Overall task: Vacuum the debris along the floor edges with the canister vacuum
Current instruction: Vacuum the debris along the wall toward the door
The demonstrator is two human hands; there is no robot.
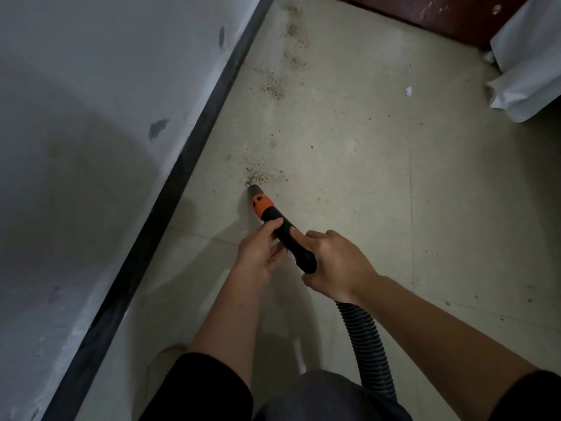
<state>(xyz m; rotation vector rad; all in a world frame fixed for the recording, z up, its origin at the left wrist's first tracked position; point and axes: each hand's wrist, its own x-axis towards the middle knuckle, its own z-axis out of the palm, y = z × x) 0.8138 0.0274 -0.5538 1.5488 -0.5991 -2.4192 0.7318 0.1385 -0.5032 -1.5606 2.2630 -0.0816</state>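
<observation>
A black vacuum nozzle [274, 221] with an orange collar points down at the pale floor, its tip touching the near edge of a small brown debris patch [260, 174]. My left hand [261, 249] grips the nozzle tube just behind the collar. My right hand [337, 265] grips the rear of the handle, where the black ribbed hose [364, 338] leaves and runs back toward me. More debris [274, 86] lies further along the floor, with another trail [293, 31] near the far end. The canister is out of view.
A grey wall [91, 132] with a black baseboard [188, 165] runs diagonally on the left. A dark red panel [425, 13] closes the far end. White sheeting [522, 71] hangs at the right, and a small white scrap [408, 91] lies on the floor.
</observation>
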